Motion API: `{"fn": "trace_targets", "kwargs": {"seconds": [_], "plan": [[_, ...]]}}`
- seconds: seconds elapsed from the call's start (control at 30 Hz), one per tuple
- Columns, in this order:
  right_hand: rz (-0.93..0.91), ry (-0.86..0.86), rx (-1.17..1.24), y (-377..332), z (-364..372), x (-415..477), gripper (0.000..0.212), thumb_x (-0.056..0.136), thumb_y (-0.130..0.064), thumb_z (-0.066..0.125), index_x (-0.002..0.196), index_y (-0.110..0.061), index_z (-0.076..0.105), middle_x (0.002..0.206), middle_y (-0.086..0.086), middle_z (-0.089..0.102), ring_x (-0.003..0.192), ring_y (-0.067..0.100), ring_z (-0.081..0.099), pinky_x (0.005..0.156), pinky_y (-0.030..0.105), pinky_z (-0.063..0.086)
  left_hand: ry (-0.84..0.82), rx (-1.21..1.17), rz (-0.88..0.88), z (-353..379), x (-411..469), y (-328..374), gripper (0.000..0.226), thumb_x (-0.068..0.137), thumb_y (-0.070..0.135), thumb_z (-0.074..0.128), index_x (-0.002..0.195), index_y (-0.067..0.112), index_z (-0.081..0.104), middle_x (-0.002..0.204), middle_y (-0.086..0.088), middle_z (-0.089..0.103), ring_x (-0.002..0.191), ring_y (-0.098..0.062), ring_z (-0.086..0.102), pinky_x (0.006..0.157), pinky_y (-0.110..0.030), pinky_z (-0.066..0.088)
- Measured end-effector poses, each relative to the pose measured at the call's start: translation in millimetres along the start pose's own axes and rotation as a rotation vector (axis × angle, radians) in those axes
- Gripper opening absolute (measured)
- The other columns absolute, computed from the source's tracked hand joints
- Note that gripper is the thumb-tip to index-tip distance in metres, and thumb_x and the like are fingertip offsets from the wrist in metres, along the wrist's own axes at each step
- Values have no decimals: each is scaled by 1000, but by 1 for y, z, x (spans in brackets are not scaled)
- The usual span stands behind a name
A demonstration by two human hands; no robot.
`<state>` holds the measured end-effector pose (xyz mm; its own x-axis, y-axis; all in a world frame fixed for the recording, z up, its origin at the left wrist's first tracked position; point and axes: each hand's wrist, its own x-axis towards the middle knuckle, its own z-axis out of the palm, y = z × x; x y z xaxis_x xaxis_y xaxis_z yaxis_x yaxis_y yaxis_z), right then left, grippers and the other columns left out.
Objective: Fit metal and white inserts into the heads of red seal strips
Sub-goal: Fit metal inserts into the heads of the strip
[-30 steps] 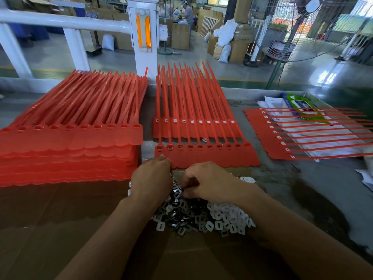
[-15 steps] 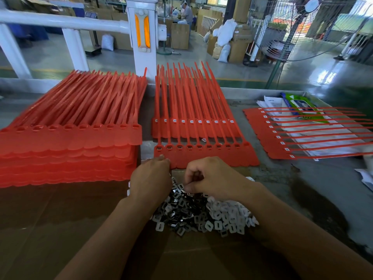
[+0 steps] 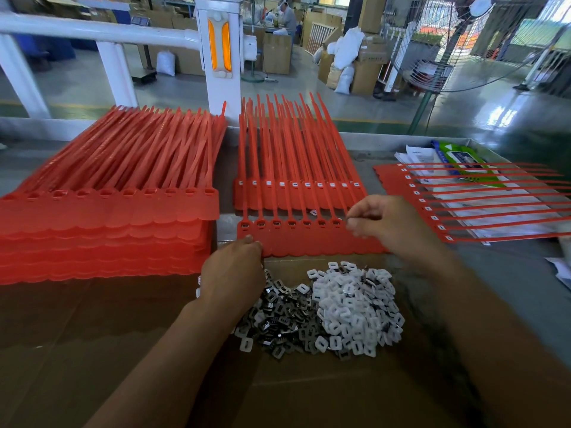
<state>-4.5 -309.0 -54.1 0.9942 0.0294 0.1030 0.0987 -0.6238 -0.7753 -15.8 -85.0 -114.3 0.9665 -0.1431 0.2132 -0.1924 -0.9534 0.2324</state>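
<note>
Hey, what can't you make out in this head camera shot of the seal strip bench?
Head view only:
- Whether the right hand holds anything: fingertips motion-blurred.
- Rightmost heads of the front strip sheet: behind that hand.
- Left hand fingers: hidden under its own back.
- Green packet print: too small to read.

Grey metal bench, cardboard sheet laid over its near left part. Tall stack of red strips on the left. In the middle, near sheet of red strips overlaps a far sheet. Metal inserts and white inserts are piled together on the cardboard. On the right, papers and a green packet lie under another strip sheet.
</note>
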Motion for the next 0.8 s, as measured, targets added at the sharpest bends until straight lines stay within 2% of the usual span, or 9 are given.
{"fn": "trace_targets", "kwargs": {"seconds": [0.1, 0.2, 0.3, 0.37, 0.43, 0.5, 0.6, 0.7, 0.8], "plan": [[97, 115, 56, 25, -17, 14, 11, 85, -2, 60, 81, -12, 62, 71, 1, 65, 63, 11, 59, 63, 20, 47, -2, 1, -4, 0, 0, 0, 30, 88, 11, 47, 114, 18, 59, 126, 6, 55, 106, -15, 57, 76, -26, 46], [165, 238, -2, 48, -28, 26, 9, 86, -2, 58, 83, -10, 63, 68, -3, 58, 58, 4, 48, 54, 11, 37, -1, 2, -4, 0, 0, 0, 29, 88, 12, 47, 114, 18, 59, 126, 5, 55, 106, -15, 57, 76, -27, 47], [236, 288, -22, 62, -31, 36, 7, 86, -4, 59, 88, -9, 64, 68, -6, 56, 57, 2, 44, 51, 14, 33, -1, -1, -5, 0, 0, 0, 29, 88, 11, 47, 113, 17, 60, 125, 4, 56, 106, -16, 57, 78, -27, 47], [296, 278, -10, 66, -28, 42, 7, 87, -4, 59, 88, -9, 64, 72, -1, 58, 61, 6, 47, 55, 19, 37, -2, -1, -6, 1, 0, 0, 29, 88, 10, 46, 113, 17, 60, 124, 4, 57, 106, -16, 57, 78, -27, 47], [336, 237, 31, 69, -23, 46, 9, 86, -2, 58, 90, -3, 66, 75, 3, 59, 68, 12, 52, 66, 26, 45, -3, 1, -6, 1, 0, 0, 29, 88, 11, 46, 113, 17, 60, 123, 4, 57, 106, -16, 56, 78, -27, 47], [348, 210, 19, 72, -20, 48, 9, 85, -2, 59, 86, -4, 67, 77, 4, 61, 78, 16, 54, 75, 31, 44, -1, -1, -4, 1, 0, 0, 29, 88, 11, 46, 113, 16, 60, 124, 4, 56, 107, -16, 56, 79, -28, 47], [359, 201, -2, 74, -18, 49, 15, 83, -2, 61, 73, -13, 66, 83, 6, 63, 83, 17, 55, 79, 31, 43, -2, -4, -4, 0, 0, 0, 30, 88, 10, 46, 113, 17, 60, 124, 4, 57, 106, -16, 57, 77, -27, 47], [364, 181, -36, 74, -18, 50, 14, 82, -3, 62, 74, -13, 66, 85, 6, 64, 83, 16, 56, 82, 34, 44, 0, -4, 1, 0, 0, 0, 30, 87, 9, 45, 113, 16, 60, 123, 3, 57, 104, -16, 57, 76, -26, 46], [356, 155, -85, 73, -18, 50, 12, 83, -4, 61, 76, -12, 66, 83, 4, 63, 80, 15, 55, 77, 31, 43, 0, -1, -2, 0, 0, 0, 31, 87, 8, 45, 113, 16, 60, 122, 4, 57, 104, -16, 57, 76, -27, 47]]}}
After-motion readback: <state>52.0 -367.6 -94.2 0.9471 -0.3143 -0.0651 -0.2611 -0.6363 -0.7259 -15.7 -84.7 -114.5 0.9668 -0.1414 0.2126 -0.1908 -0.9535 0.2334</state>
